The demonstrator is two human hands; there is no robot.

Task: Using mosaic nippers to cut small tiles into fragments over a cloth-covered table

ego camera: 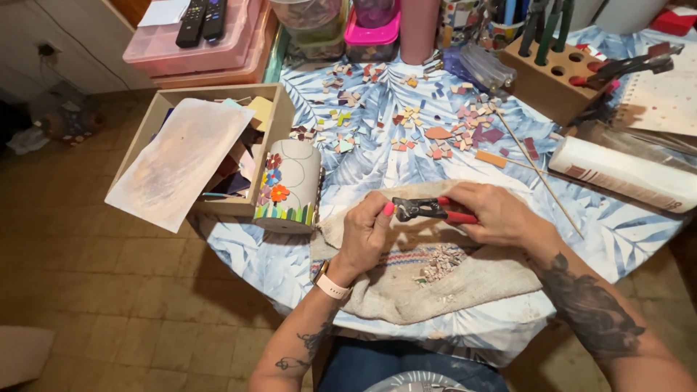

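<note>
Red-handled nippers (434, 210) sit squeezed in the right hand (494, 216); the left hand (369, 236) pinches something tiny at them, over chips (441, 264) on a cloth (406, 279).

Bench (624, 239) covered with blue leaf-print cloth. On it: beige towel (428, 283) at the near edge, small tile chips (439, 265) piled on the towel, loose mosaic pieces (443, 131) scattered mid-bench, white mosaic-decorated cylinder (290, 185) lying at left, wooden tool block (555, 72), paper roll (624, 174), thin sticks (537, 170), pink boxes (218, 43) far left.
</note>
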